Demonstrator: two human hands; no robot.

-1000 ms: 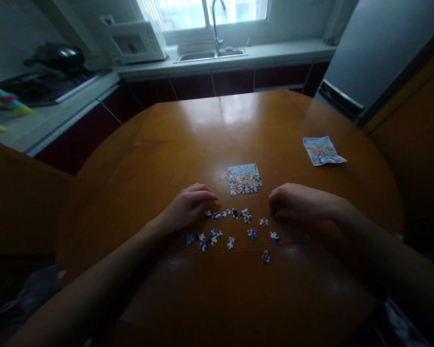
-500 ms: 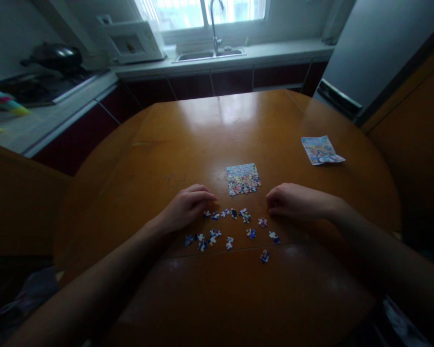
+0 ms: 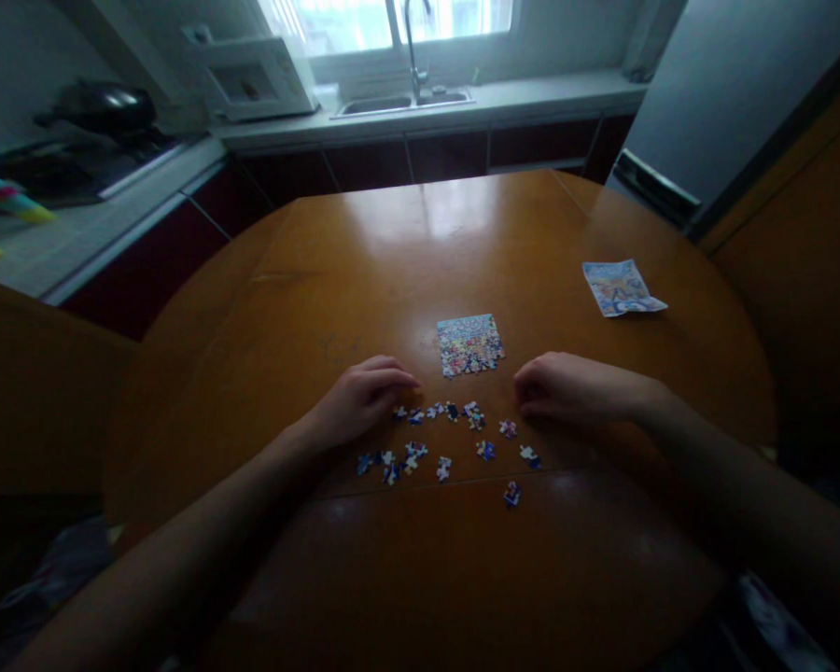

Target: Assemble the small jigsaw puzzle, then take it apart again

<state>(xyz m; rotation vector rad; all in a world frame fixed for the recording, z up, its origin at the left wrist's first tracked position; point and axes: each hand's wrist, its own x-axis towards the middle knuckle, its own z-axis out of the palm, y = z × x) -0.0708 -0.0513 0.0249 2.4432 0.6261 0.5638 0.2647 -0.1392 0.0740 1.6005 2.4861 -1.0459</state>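
Note:
A partly assembled jigsaw puzzle (image 3: 470,343) lies on the table between my hands, slightly beyond them; its near edge is uneven. Closer to me are several loose jigsaw pieces (image 3: 444,469), scattered in small groups. My left hand (image 3: 360,397) rests on the wood left of the puzzle, fingers loosely stretched, beside the leftmost pieces of the upper row. To the right of the puzzle, my right hand (image 3: 560,387) rests with its fingers curled in. Anything inside those curled fingers is hidden. A single jigsaw piece (image 3: 508,428) lies just left of and below it.
A creased printed sheet (image 3: 620,287) lies on the wooden table (image 3: 364,252) at the right. Beyond the table are a counter with a sink (image 3: 406,103), a microwave (image 3: 252,82), a dark pan (image 3: 105,107) on the stove and a fridge (image 3: 735,93).
The view has shifted very slightly. Both hands, the puzzle and the loose pieces keep their places on the table.

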